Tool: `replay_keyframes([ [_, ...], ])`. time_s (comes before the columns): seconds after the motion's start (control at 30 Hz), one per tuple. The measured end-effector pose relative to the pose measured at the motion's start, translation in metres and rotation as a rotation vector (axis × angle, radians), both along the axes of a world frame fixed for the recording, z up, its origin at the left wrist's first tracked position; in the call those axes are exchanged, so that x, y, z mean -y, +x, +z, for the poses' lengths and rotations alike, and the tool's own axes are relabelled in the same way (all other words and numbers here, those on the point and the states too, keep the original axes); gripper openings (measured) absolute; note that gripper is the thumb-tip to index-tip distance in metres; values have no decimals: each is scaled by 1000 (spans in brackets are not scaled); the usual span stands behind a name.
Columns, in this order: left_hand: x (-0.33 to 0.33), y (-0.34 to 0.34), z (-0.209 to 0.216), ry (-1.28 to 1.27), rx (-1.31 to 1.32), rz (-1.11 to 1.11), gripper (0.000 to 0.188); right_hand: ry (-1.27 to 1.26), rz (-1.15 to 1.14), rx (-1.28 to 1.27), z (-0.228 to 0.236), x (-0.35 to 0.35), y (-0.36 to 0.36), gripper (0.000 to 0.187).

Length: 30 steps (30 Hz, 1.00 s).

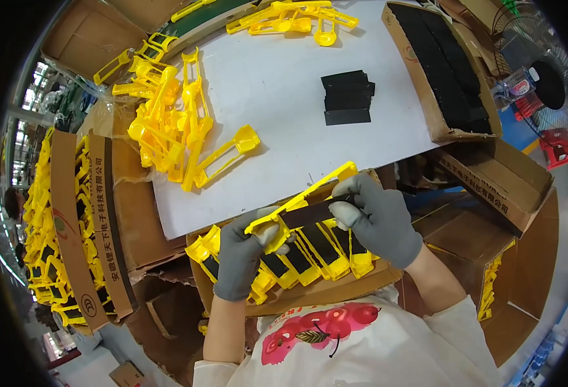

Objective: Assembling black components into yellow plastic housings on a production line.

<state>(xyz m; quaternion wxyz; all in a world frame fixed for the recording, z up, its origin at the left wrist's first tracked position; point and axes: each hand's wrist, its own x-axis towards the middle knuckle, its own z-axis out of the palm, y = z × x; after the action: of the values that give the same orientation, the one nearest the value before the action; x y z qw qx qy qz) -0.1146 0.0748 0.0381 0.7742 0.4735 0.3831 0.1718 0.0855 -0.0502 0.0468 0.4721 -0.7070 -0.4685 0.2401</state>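
Note:
Both my hands wear grey gloves with pale fingertips. My left hand grips one end of a yellow plastic frame, which slants up to the right. Between thumb and fingers, my right hand pinches the right end of a black strip, whose left end meets the frame by my left fingers. Directly below the hands, an open cardboard box holds several yellow frames fitted with black panels. My hands partly cover that box and the held frame's lower end.
On the white table lie a heap of yellow frames, more frames at the far edge, and a small stack of black strips. A carton of black strips stands right, near a fan; a filled carton stands left.

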Motion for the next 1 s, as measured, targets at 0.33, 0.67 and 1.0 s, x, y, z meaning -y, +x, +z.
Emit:
replay_keyframes([
  [0.33,14,4,7,-23,-8,22,30,1,-28,162,13,13,-3,17],
  [0.67,26,22,18,-10,-112,20,21,-185,-124,452,-4,22,-2,38],
  [1.0,27,-3,11,37,-228,-98,20,-208,55,87,-26,39,-7,26],
])
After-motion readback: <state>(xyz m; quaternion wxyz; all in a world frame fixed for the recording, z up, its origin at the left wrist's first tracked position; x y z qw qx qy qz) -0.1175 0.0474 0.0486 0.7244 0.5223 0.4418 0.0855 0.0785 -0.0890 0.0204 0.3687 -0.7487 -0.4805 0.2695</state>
